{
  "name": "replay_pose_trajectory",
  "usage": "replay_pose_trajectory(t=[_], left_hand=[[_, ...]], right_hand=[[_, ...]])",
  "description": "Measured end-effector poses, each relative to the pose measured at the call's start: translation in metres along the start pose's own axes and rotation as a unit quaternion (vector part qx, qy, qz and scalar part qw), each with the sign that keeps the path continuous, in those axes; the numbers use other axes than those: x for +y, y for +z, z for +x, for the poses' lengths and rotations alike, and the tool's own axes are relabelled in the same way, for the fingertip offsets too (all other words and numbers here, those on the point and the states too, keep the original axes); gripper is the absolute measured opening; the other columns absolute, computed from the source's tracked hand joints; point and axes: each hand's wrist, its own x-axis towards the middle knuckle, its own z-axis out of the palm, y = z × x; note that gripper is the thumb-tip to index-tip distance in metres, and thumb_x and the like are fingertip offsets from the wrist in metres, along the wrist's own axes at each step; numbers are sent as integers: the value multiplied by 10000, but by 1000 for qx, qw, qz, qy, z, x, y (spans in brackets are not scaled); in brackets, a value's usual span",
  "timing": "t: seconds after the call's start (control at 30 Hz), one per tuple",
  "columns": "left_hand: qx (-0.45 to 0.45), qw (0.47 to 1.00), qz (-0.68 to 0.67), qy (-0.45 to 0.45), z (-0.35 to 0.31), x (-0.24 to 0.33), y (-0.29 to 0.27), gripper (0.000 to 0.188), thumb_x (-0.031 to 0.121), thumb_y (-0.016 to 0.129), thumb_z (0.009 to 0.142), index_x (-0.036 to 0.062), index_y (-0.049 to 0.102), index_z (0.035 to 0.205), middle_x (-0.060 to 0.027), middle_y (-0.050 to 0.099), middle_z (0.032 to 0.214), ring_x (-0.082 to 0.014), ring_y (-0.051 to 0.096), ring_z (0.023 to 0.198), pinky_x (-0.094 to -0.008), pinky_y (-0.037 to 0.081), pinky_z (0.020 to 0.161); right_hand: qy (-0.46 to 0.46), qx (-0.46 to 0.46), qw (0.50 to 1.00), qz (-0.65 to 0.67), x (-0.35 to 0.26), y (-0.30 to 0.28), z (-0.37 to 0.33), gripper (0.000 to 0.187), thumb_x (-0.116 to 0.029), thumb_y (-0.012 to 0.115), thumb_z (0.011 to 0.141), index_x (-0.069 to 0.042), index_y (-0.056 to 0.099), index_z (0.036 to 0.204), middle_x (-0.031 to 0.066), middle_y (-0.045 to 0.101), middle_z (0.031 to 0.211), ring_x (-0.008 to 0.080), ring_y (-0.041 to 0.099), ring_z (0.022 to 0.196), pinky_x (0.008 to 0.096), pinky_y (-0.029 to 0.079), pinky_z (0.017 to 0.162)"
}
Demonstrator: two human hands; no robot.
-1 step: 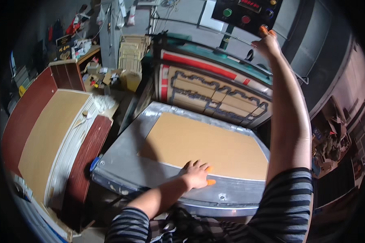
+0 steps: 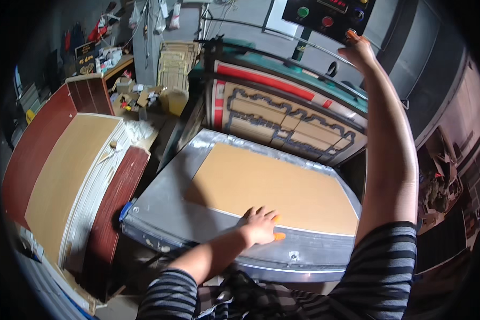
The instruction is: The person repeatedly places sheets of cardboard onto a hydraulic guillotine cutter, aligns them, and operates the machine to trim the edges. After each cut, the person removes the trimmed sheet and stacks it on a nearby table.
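Observation:
My left hand lies spread, palm down, across the near edge of a tan flat sheet. Orange covers sit on its thumb and a fingertip. Under the sheet is the grey metal bed of a press. My right arm stretches up to a black control panel; the right hand has an orange-covered digit at the panel's lower right button, other fingers held apart. Behind the sheet stands the raised press plate, bearing a tan die board with dark wavy strips.
Left of the press, a stack of tan sheets rests in a dark red wooden holder. Cut boards lean at the back near a cluttered desk. Scrap pieces pile up at the right. A metal bar crosses below the panel.
The whole view has shifted slightly. My left hand stays on the sheet's near edge and my right hand stays at the panel button.

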Motion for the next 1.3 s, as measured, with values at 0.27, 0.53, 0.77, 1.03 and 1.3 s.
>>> replay_pose_trajectory(t=[0.27,0.53,0.77,1.03,1.3], left_hand=[[-43,999,-8,-30,33,-6,-36,734,642,450,887,112,462,1394,-85,346,1502,-301,278,1391,-507,211,1117],[501,844,15,192,140,-34,-199,367,269,696,818,6,635,1068,-161,631,1040,-363,572,1008,-427,468,856],[397,808,-159,405,64,54,-139,155,80,713,759,33,677,903,-132,685,958,-318,645,893,-404,512,799],[7,968,-105,230,-69,3,11,358,233,696,798,52,677,1106,-164,664,1124,-323,634,1032,-378,504,897],[-42,948,-316,-7,-134,-14,76,408,105,733,759,34,661,1155,-154,703,1052,-233,673,985,-305,494,875]], right_hand=[[-271,204,941,-2,-21,-83,-197,624,-213,737,821,-162,478,1387,195,475,1393,397,511,1231,474,459,1007],[-203,126,970,38,-24,-207,-409,467,-202,729,786,-37,611,1206,209,612,1209,372,562,1194,533,323,1084],[183,102,969,131,76,-167,-539,439,-142,768,775,-13,625,1170,182,627,1199,350,593,1127,439,405,1039],[611,-92,786,-13,215,-12,-845,459,-298,735,767,-63,657,1154,185,657,1134,313,625,1070,374,485,938],[707,28,703,-68,338,-71,-930,327,-282,737,743,-61,727,984,171,706,972,300,685,927,370,532,839]])
